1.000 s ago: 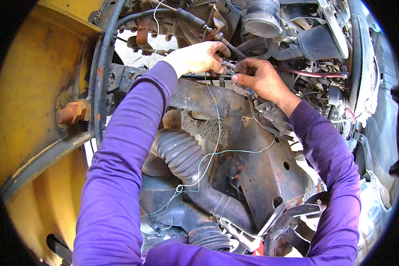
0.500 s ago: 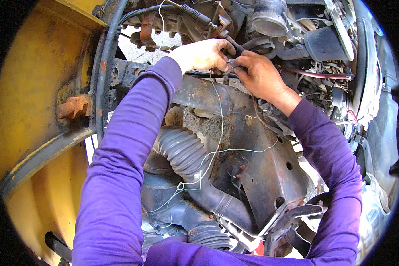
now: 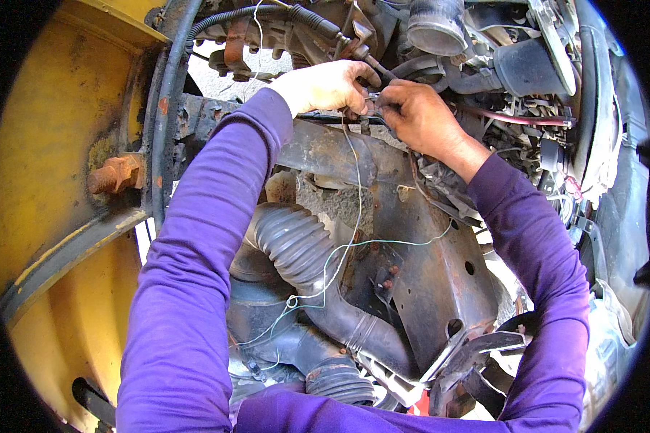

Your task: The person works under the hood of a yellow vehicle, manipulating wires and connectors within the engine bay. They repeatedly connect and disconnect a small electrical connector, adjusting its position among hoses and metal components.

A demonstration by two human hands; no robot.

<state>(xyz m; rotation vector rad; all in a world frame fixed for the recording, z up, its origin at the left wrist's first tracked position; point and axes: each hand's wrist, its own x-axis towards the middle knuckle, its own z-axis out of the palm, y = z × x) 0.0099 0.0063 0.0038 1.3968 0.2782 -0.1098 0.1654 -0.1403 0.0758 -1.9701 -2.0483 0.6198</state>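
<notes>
Right hand [image 3: 420, 119] has drawn its fingers in over the last second, now curled close against the left hand's [image 3: 319, 88] fingertips; its grip is hidden, cannot tell what it has. Left thumb and forefinger pinched, seemingly on the upper end of the thin pale wire [image 3: 360, 193], which hangs past the ribbed hose [image 3: 290, 242]; reads as finer two-handed work

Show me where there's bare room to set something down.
The rusty metal plate looks barest, below the thin green wire and right of the upper corrugated hose, though it may slope. It is crowded right of the right hand, among tangled wiring.
</notes>
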